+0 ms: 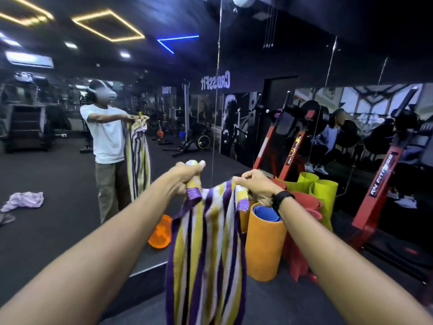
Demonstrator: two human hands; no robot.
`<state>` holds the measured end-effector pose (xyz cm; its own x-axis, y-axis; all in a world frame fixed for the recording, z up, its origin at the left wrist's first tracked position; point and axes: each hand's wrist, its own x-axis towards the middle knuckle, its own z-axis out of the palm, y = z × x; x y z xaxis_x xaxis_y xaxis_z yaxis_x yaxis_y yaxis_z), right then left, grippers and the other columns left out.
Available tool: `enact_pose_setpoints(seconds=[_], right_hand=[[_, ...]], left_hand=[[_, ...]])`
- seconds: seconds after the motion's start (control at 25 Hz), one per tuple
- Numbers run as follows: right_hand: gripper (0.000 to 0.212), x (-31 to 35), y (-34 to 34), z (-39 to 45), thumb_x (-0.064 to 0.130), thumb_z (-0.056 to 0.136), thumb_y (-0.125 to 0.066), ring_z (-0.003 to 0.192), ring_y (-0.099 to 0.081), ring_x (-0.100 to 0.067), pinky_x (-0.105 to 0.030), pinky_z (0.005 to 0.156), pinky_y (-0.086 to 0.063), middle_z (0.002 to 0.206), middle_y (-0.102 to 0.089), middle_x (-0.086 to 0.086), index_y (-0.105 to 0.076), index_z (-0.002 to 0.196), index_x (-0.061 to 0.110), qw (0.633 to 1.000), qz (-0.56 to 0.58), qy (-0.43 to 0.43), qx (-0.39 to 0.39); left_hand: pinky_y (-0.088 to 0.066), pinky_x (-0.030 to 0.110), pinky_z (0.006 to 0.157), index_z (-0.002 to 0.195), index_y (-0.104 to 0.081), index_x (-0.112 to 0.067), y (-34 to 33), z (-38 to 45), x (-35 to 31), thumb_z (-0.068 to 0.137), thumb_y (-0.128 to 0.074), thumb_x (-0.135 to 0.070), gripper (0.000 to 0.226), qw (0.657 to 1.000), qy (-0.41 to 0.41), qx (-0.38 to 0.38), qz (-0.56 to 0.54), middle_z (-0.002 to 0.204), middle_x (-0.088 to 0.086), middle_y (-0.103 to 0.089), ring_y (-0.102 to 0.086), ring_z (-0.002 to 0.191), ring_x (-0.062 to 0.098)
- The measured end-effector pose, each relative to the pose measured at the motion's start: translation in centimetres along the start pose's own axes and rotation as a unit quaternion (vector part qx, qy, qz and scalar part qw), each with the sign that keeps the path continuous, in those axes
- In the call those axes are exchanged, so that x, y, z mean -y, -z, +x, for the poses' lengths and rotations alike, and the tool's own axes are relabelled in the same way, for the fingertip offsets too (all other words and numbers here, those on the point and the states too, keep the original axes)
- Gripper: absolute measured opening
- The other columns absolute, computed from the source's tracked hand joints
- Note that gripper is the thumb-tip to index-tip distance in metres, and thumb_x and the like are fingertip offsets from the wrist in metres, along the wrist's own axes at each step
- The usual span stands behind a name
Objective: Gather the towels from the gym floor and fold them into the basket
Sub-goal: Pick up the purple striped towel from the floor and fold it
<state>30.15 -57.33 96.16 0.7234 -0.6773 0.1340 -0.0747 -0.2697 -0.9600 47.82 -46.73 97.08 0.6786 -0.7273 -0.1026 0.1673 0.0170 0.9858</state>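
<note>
I hold a purple, yellow and white striped towel (206, 249) up in front of me, and it hangs down lengthwise. My left hand (187, 175) grips one top corner in a fist. My right hand (256, 186) grips the other top corner, a little lower and to the right. In the wall mirror a crumpled lilac towel (24, 200) lies on the dark floor at the left. An orange mesh basket (160, 233) shows in the mirror low behind the striped towel, partly hidden by it.
A big wall mirror (117, 137) stands straight ahead, showing a person holding the same towel. Rolled mats, orange (263, 245), red (304, 207) and lime (324, 193), stand at the right. Red machine frames (379, 184) lean behind them. Dark floor lies below.
</note>
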Motion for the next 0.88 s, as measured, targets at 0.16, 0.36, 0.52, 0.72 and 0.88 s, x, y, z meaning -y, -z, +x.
enact_pose_setpoints(seconds=[0.16,0.36,0.52,0.72,0.88], right_hand=[[0.016,1.6,-2.9,0.0,0.002,0.092,-0.059,0.055,-0.057,-0.007,-0.025,0.057,-0.054,0.069,-0.053,-0.002,-0.054,0.083,0.014,0.992,0.102,0.006,0.073],[0.013,1.5,-4.3,0.1,0.008,0.082,-0.073,0.053,-0.059,-0.004,-0.016,0.049,-0.048,0.064,-0.059,0.001,-0.061,0.079,0.01,0.996,0.073,0.018,0.05],[0.03,0.1,-4.1,1.1,0.002,0.075,-0.078,0.052,-0.058,-0.012,-0.021,0.044,-0.046,0.067,-0.054,-0.003,-0.05,0.079,0.012,0.993,0.111,-0.026,-0.034],[0.031,-0.4,-4.3,2.0,-0.009,0.075,-0.073,0.056,-0.056,-0.015,-0.021,0.042,-0.047,0.076,-0.057,-0.011,-0.05,0.084,0.01,0.984,0.122,-0.054,-0.117],[0.033,-0.7,-3.0,2.9,-0.009,0.07,-0.074,0.047,-0.043,-0.013,-0.017,0.032,-0.034,0.067,-0.051,-0.007,-0.052,0.08,0.012,0.976,0.091,-0.051,-0.193]], left_hand=[[-0.05,0.029,0.04,0.072,-0.042,-0.009,-1.4,0.0,1.3,0.086,-0.069,-0.012,0.031,0.993,0.013,0.029,-0.116,0.058,0.012,-0.046,-0.05,0.033,0.017],[-0.056,0.052,0.053,0.092,-0.052,-0.001,-2.1,0.2,2.1,0.081,-0.072,-0.007,0.024,0.976,0.03,0.066,-0.203,0.09,0.025,-0.059,-0.065,0.087,0.038],[-0.059,0.043,0.071,0.076,-0.06,0.0,-3.4,-0.1,2.7,0.087,-0.059,-0.01,0.015,0.978,0.036,0.12,-0.168,0.085,0.019,-0.057,-0.062,0.069,0.027],[-0.051,0.025,0.055,0.091,-0.064,-0.004,-3.0,-2.4,2.8,0.089,-0.067,-0.024,0.02,0.99,-0.022,0.138,-0.014,0.083,0.01,-0.063,-0.058,0.059,0.015],[-0.052,0.018,0.053,0.077,-0.063,-0.015,-1.2,-2.3,3.7,0.083,-0.074,-0.019,0.013,0.987,0.008,0.131,0.09,0.068,0.0,-0.064,-0.056,0.058,0.008]])
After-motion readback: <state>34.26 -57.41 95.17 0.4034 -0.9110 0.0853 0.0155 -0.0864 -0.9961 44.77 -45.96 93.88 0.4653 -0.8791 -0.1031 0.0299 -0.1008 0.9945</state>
